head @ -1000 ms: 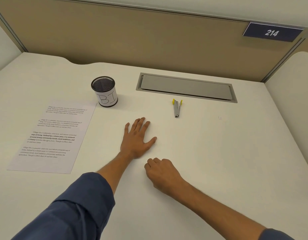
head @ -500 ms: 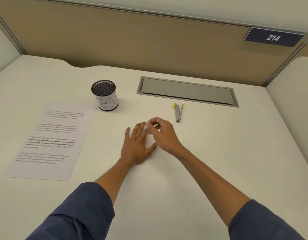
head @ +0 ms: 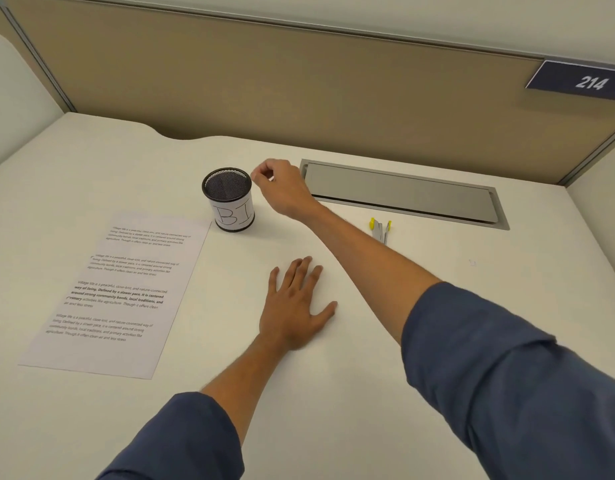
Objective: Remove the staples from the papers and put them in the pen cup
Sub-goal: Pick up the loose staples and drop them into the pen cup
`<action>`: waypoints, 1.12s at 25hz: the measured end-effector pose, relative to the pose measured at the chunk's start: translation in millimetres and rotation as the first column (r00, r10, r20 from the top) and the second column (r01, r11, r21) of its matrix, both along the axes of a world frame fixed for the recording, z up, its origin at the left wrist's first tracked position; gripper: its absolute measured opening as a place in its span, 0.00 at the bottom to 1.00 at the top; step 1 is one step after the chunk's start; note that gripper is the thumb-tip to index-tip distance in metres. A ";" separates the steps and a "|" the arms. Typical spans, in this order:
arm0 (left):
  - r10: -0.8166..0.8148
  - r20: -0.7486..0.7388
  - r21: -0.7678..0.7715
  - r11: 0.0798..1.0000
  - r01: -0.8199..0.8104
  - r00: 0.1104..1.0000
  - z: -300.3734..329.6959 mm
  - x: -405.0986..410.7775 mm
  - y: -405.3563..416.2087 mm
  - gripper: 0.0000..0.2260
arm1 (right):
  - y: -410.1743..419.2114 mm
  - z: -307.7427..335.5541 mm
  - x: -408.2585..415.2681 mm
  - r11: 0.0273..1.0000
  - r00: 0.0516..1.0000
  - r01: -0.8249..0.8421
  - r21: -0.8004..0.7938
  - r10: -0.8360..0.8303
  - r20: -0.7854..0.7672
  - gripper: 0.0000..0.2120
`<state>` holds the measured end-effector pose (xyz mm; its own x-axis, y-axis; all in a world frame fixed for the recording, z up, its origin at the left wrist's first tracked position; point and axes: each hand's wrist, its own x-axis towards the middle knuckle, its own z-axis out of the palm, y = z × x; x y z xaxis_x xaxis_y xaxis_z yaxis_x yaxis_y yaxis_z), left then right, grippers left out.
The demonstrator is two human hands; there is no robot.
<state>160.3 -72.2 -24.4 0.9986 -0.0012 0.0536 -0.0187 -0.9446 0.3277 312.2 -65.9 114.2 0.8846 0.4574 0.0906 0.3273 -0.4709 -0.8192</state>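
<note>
Right hand (head: 280, 188) pinched shut beside pen cup (head: 229, 199) rim, staple too small to confirm | cup just left of fingertips, upright | left hand (head: 295, 306) flat, fingers spread, on desk (head: 437, 306) | papers (head: 115, 292) far left

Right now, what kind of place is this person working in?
Most likely an office cubicle. A tan partition walls in the white desk, a number sign reading 214 hangs on it, and the desk has a cable hatch, a mesh pen cup and printed paper.
</note>
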 end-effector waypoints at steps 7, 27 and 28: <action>-0.007 -0.051 0.001 1.000 0.007 0.999 -0.2 3.1 0.7 0.36 | 46.4 -2.5 13.6 0.882 0.954 -0.011 -0.472 0.151 0.260 0.13; 0.001 0.007 0.008 1.000 -0.001 1.000 -0.8 1.6 0.7 0.32 | -12.9 -2.3 8.3 1.000 0.996 0.027 -0.007 -0.026 0.084 0.05; 0.001 0.008 0.008 1.000 -0.001 1.000 -0.7 1.3 0.6 0.32 | -26.3 -6.2 7.0 0.999 0.996 0.042 0.009 -0.042 0.075 0.06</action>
<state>161.7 -71.6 -25.0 0.9981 -0.0002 0.0619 -0.0200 -0.9471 0.3202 319.2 -92.1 108.1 0.8935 0.4191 0.1610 0.3683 -0.4793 -0.7966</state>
